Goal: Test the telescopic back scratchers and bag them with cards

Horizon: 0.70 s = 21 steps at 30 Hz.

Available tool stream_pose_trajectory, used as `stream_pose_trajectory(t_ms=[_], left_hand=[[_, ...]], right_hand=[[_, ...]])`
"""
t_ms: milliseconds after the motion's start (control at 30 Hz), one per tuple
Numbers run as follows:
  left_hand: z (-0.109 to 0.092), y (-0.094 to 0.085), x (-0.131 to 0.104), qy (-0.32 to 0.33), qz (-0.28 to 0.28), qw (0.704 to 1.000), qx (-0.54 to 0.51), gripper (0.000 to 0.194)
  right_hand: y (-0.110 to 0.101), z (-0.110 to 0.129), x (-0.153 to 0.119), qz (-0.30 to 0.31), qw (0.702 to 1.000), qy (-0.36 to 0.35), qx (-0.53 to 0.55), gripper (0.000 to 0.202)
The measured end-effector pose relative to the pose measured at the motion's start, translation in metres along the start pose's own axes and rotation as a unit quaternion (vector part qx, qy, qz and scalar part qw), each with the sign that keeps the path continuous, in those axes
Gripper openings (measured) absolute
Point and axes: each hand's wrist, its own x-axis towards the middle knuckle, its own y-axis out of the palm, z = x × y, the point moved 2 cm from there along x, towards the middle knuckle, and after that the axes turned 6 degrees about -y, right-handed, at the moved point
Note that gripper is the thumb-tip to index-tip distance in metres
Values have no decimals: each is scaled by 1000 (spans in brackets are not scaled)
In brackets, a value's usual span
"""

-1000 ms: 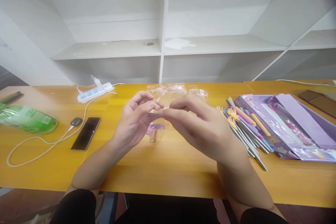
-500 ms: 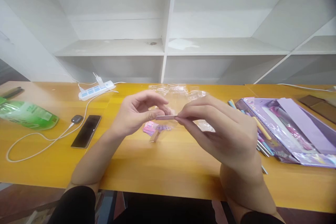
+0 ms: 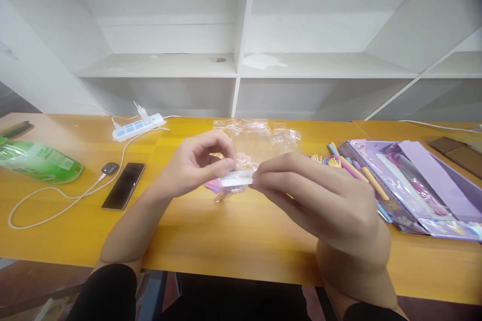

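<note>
Glossy yellow-orange table (image 3: 233, 241) | white shelving (image 3: 324, 65) behind | 2 hands (image 3: 201, 163) pinching 1 small white piece (image 3: 236, 178)

Bottle (image 3: 41, 161) green with a pale label, table (image 3: 233, 241) orange-yellow, box (image 3: 410, 185) purple, phone (image 3: 123, 186) black-screened, power strip (image 3: 138, 128) white and blue.

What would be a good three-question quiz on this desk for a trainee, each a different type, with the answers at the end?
1. Multiple choice: what colour is the plastic bottle lying on the desk?
A) Red
B) Green
C) Orange
2. True or false: the smartphone lies to the left of the purple box.
3. Fill in the colour: the right hand pinches a small flat piece whose visible face is ____.
Key: 1. B; 2. true; 3. white
</note>
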Motion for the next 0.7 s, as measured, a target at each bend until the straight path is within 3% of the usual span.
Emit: stream_pose_trajectory(t_ms=[100,233,433,700], left_hand=[[4,3,-4,-33,-2,999,-36,14],[3,7,-8,-46,-27,996,-77,14],[-5,12,-8,-71,-33,984,-157,30],[-5,15,-5,-77,-64,973,-207,29]], right_hand=[[0,2,-1,8,1000,9,-12,23],[2,3,0,-38,998,20,-50,26],[14,2,2,-60,996,56,-36,20],[20,2,11,-40,995,61,-61,8]])
